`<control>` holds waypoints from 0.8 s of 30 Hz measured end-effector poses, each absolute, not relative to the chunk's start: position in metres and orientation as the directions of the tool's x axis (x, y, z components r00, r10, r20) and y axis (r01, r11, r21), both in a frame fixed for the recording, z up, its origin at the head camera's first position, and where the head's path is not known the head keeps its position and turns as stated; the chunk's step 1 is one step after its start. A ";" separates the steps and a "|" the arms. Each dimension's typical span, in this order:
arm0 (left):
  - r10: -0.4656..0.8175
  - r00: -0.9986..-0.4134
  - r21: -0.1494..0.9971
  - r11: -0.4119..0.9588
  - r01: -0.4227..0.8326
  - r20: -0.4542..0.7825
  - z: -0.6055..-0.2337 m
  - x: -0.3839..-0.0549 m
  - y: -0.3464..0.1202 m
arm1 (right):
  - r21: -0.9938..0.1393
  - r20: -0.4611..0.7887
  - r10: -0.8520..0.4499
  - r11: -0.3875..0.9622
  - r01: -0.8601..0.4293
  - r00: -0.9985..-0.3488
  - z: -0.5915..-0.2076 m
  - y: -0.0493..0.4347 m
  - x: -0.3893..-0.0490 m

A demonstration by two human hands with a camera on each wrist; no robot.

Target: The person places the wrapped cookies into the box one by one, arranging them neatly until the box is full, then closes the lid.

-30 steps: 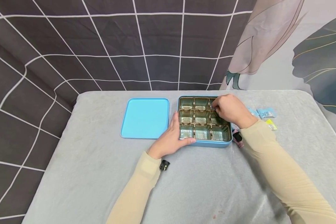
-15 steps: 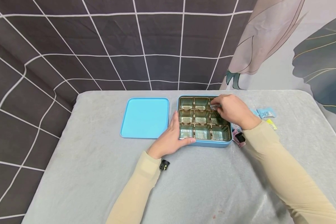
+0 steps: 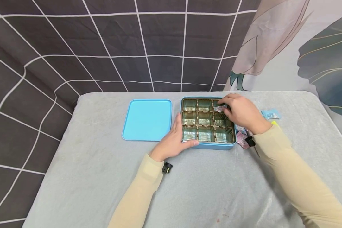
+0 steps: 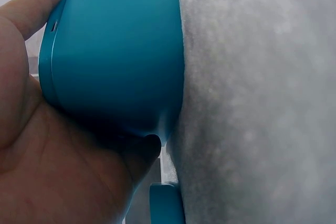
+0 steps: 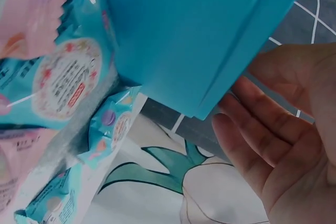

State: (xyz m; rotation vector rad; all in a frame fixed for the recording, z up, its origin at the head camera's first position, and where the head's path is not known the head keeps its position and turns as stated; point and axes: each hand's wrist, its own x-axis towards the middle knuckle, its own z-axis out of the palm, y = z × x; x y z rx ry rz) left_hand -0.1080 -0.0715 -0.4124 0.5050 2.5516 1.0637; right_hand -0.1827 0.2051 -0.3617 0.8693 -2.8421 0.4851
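Two beige sleeves point(image 3: 139, 190) are stretched over a grey plush tablecloth point(image 3: 102, 164), a small black device point(image 3: 167, 168) being worn at the left wrist. The left hand point(image 3: 172, 141) is laid, fingers extended, around the near left corner of a blue rectangular tin point(image 3: 216, 147); its thumb is set along the front wall. Beside the tin's right wall, a pink sachet point(image 3: 241, 140) and a blue sachet point(image 3: 240, 129) are seen. Left of the tin, its blue lid point(image 3: 147, 120) is laid flat. Inside the tin, a gold-brown nine-compartment tray point(image 3: 206, 126) is fitted. Over its back right compartment the right hand point(image 3: 243, 112) is held with thumb and fingers parted; between them a pale pink wrapped packet point(image 3: 218, 109) is seen at that compartment, though whether it is touched cannot be told. Farther right, a light-blue sachet point(image 3: 271, 114) is placed. Behind, a dark white-gridded cloth point(image 3: 117, 38) and a floral cloth point(image 3: 288, 47) are hung.
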 end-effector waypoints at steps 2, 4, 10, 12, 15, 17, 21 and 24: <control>0.440 -0.883 0.728 0.658 0.194 -0.162 -0.412 -0.108 -0.072 | -0.268 0.227 -0.516 0.782 -0.562 -0.826 -0.363 0.207 -0.182; 0.443 -0.882 0.731 0.654 0.195 -0.161 -0.411 -0.108 -0.072 | -0.268 0.244 -0.515 0.779 -0.567 -0.822 -0.363 0.208 -0.181; 0.443 -0.881 0.727 0.658 0.194 -0.166 -0.411 -0.108 -0.072 | -0.266 0.287 -0.512 0.769 -0.581 -0.809 -0.363 0.211 -0.177; 0.443 -0.881 0.729 0.657 0.193 -0.166 -0.411 -0.108 -0.073 | -0.268 0.296 -0.506 0.770 -0.579 -0.810 -0.363 0.212 -0.176; 0.442 -0.881 0.732 0.654 0.191 -0.166 -0.412 -0.108 -0.072 | -0.270 0.304 -0.497 0.773 -0.574 -0.813 -0.362 0.214 -0.174; 0.442 -0.882 0.733 0.652 0.192 -0.162 -0.412 -0.108 -0.072 | -0.273 0.302 -0.493 0.776 -0.569 -0.816 -0.362 0.216 -0.174; 0.442 -0.883 0.731 0.653 0.196 -0.159 -0.411 -0.108 -0.072 | -0.274 0.278 -0.487 0.786 -0.555 -0.828 -0.361 0.221 -0.174; 0.442 -0.883 0.729 0.654 0.199 -0.155 -0.411 -0.108 -0.072 | -0.267 0.266 -0.484 0.794 -0.546 -0.833 -0.360 0.226 -0.174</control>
